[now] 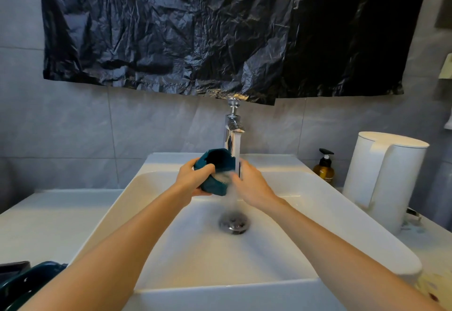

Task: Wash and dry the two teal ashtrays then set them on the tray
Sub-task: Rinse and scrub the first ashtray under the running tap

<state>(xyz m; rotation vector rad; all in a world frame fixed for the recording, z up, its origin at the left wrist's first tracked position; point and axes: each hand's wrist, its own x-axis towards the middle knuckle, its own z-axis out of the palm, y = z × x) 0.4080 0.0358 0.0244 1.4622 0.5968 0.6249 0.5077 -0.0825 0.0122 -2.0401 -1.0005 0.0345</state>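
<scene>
Well, I see the left hand (pixel 195 176) holding a teal ashtray (pixel 215 186) over the white sink (pixel 293 242). Its fingers and thumb curl round the side of the ashtray, which is tipped so that its open top faces the shiny tap (pixel 233 139). Water (pixel 235 198) runs down from the tap, hits the ashtray's edge and falls toward the drain (pixel 234 224).

The right hand (pixel 252 183) is right beside the ashtray, with its fingertips in the water at the rim. The water blurs them, so I cannot tell if they are straight or bent.

At the bottom left, on the tabletop (pixel 49 213), a bit of another teal thing (pixel 31 279) peeks out from under the left arm. I think it is the second ashtray.

A brown soap bottle (pixel 324 168) and a tall white jug (pixel 386 178) stand to the right of the sink. A black plastic sheet (pixel 220 29) hangs on the wall above the tap.
</scene>
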